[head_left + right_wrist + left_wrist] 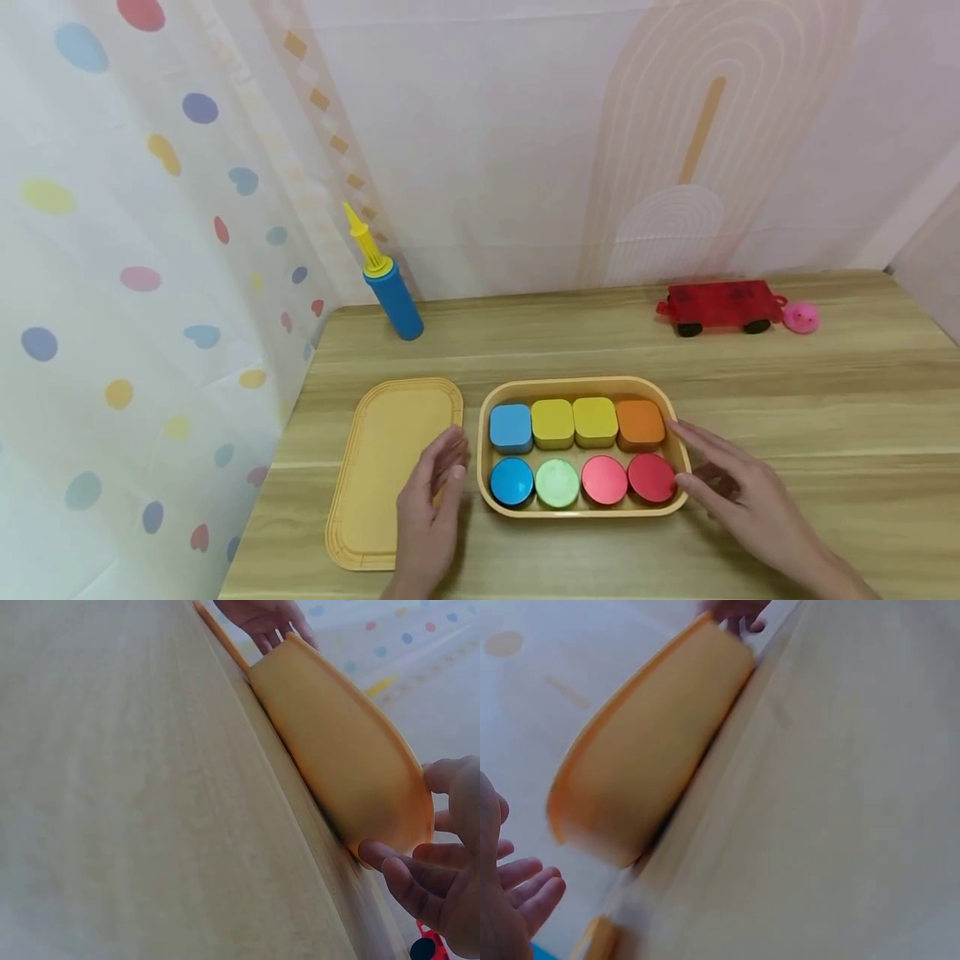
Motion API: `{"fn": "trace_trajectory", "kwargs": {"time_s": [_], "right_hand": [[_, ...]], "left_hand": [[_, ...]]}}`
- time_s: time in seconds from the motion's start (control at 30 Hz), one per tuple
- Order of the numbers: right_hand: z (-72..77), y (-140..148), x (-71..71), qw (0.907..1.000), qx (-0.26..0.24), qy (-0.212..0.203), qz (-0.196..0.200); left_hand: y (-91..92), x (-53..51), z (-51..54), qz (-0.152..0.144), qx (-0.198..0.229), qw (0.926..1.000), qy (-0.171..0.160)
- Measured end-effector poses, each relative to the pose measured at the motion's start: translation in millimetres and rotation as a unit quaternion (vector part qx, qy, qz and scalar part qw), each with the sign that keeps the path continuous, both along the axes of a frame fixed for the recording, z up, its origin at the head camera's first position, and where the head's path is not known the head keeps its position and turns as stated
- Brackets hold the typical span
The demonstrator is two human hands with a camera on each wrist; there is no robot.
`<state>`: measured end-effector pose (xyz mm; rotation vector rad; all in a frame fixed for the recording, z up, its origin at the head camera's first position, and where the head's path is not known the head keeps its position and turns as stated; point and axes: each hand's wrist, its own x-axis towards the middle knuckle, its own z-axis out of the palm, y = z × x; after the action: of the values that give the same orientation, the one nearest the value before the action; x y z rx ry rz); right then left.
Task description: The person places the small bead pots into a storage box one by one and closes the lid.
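Observation:
A light-orange oblong tray [577, 513] stands on the table. In its back row are a blue rounded-square block [511, 427], two yellow ones and an orange block [641, 423]. The front row has round pieces: blue [512, 481], green [557, 483], pink [604, 480] and red [652, 477]. My right hand [738, 496] touches the tray's right end with thumb and fingertips; the right wrist view shows them spread along its outer wall [337, 742]. My left hand [431, 508], fingers loosely bent, hovers left of the tray, apart from it and holding nothing.
A flat orange lid [390, 450] lies left of the tray, partly behind my left hand. A blue pump with a yellow nozzle [397, 304] stands at the back left. At the back right are a red toy wagon [720, 305] and a small pink toy [802, 317], before a curtain.

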<state>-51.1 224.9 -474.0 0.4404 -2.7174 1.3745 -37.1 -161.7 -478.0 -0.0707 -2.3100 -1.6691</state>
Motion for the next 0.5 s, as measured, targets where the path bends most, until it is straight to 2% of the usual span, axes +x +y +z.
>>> {"fn": "trace_trajectory", "kwargs": {"time_s": [0.2,0.37,0.5], "right_hand": [[-2.4,1,-0.9,1.0000,0.001,-0.001,-0.002],[-1.7,2,-0.7,1.0000,0.000,0.002,0.000],[-1.0,2,-0.6,1.0000,0.006,-0.003,-0.001]], "left_hand": [[-18.4,-6.9,7.3,0.057,0.029,0.9979,0.005],[-32.5,-9.8,14.0,0.095,0.019,0.9953,0.005],[-46.3,-11.3,19.4,0.122,0.017,0.9923,-0.012]]}}
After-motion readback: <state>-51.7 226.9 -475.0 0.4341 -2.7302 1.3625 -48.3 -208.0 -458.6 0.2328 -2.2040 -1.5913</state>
